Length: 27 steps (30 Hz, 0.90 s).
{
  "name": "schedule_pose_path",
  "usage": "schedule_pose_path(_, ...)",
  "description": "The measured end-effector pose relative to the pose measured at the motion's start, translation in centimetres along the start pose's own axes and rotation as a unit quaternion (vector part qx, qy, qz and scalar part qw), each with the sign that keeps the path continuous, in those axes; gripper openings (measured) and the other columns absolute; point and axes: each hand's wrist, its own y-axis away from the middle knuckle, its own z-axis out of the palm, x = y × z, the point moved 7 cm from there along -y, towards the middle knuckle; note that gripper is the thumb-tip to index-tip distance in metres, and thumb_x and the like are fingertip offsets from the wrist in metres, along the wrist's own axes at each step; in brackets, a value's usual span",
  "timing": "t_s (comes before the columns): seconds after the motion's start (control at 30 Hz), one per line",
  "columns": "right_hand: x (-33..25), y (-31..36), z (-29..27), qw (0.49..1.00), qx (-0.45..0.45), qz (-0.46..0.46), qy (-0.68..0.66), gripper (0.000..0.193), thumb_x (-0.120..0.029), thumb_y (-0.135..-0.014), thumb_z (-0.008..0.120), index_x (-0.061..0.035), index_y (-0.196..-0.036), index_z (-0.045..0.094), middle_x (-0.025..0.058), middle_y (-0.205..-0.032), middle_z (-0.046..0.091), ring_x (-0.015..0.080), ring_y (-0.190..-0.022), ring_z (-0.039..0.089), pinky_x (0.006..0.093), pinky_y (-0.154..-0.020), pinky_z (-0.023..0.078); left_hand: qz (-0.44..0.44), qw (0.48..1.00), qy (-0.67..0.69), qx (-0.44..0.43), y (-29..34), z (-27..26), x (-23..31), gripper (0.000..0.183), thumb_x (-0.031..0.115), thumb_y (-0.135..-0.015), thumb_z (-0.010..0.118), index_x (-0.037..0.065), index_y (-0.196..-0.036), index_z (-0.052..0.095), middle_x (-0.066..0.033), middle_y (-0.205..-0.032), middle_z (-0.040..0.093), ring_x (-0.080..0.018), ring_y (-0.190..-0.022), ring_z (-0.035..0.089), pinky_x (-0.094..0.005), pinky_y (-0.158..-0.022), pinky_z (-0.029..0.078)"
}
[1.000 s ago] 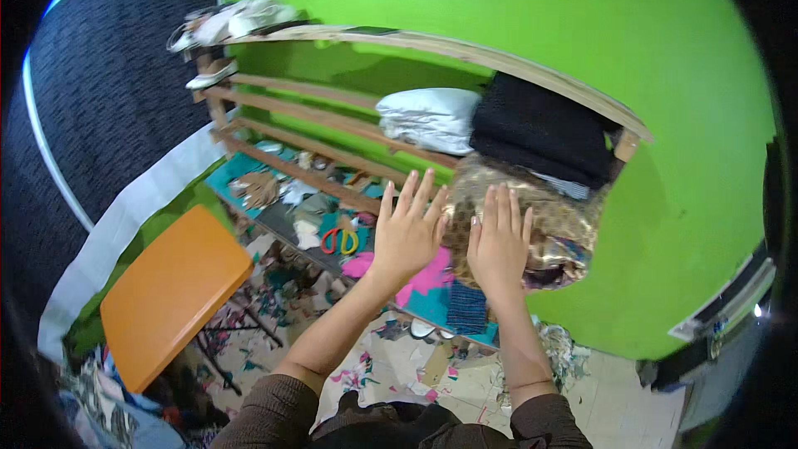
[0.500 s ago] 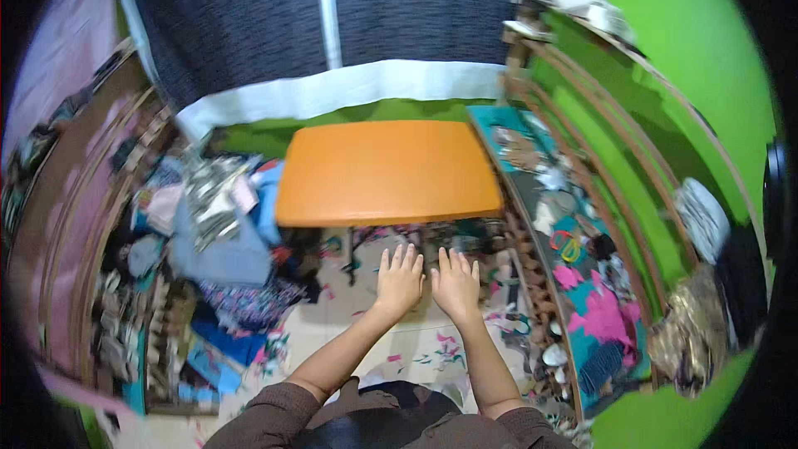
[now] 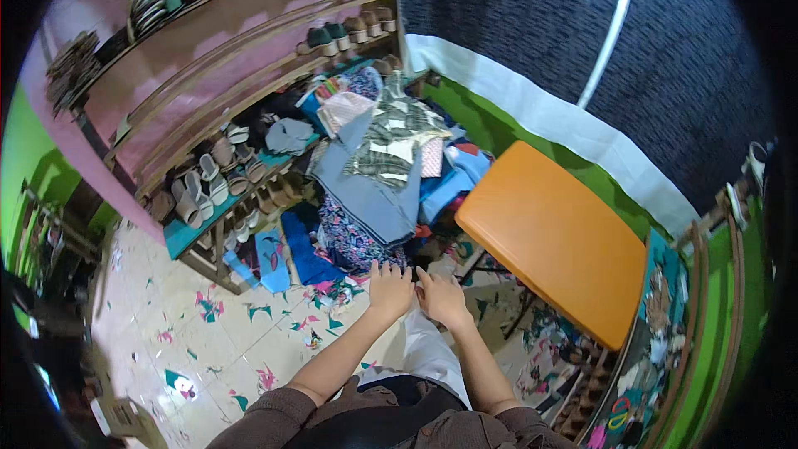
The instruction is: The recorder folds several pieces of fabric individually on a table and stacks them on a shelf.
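Observation:
My left hand is stretched out in front of me, palm down, with its fingers apart and nothing in it. Beside it, my right hand is held the same way, also holding nothing. Just beyond the fingertips lies a heap of clothing. It includes a dark floral cloth, a folded grey-blue garment and, on top, a green-and-white plaid shirt. To the right of the heap stands a table with a bare orange top. Neither hand touches the clothes or the table.
On the left a wooden rack carries several pairs of sandals, with more footwear higher up. Coloured scraps litter the tiled floor. Dark curtains hang at the back. A bench with scissors and scraps runs along the right.
My view has swung left, so the orange table now sits further right and the clothes heap is ahead of my hands. Both hands stay stretched out and empty.

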Motion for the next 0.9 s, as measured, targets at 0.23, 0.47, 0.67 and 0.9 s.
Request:
schedule_pose_path(0.23,2.1,-10.1,1.1,0.993,-0.069,-0.076,-0.054,0.041,-0.025,-0.085,0.045,-0.0095,-0.123,0.046,0.0178,-0.091,0.063,0.0326,-0.077,0.063,0.0468,-0.074,0.047,-0.079,0.996,0.016,-0.044,-7.9,3.1,-4.1,0.035,0.024,-0.080,0.048,0.008,-0.108,0.061,-0.0133,-0.103,0.061,-0.0329,-0.106,0.051,-0.0523,-0.102,0.020)
schedule_pose_path(0.47,7.4,-20.6,-0.1,0.991,-0.085,-0.095,-0.046,0.042,-0.023,-0.085,0.045,-0.0050,-0.123,0.046,0.0207,-0.094,0.061,0.0366,-0.076,0.061,0.0464,-0.067,0.049,-0.062,0.994,0.033,-0.081,-19.4,4.3,-6.1,0.036,0.023,-0.080,0.048,0.008,-0.110,0.059,-0.0122,-0.104,0.061,-0.0299,-0.101,0.053,-0.0522,-0.098,0.027)
schedule_pose_path(0.67,9.8,-27.7,1.3,0.988,-0.130,-0.077,-0.043,0.030,-0.022,-0.084,0.048,-0.0019,-0.107,0.052,0.0220,-0.090,0.061,0.0363,-0.076,0.061,0.0471,-0.066,0.048,-0.071,0.995,0.053,-0.041,-24.8,4.8,-8.2,0.048,0.020,-0.081,0.049,0.017,-0.129,0.046,-0.0137,-0.115,0.055,-0.0308,-0.103,0.053,-0.0501,-0.097,0.031)
schedule_pose_path(0.9,10.4,-34.6,4.7,0.979,-0.177,-0.054,-0.080,0.031,-0.023,-0.082,0.052,-0.0065,-0.108,0.057,0.0157,-0.095,0.062,0.0332,-0.082,0.061,0.0436,-0.070,0.049,-0.107,0.983,0.093,-0.118,-28.5,7.8,-13.5,0.048,0.023,-0.080,0.054,0.016,-0.127,0.046,-0.0131,-0.114,0.054,-0.0306,-0.103,0.053,-0.0502,-0.094,0.034)
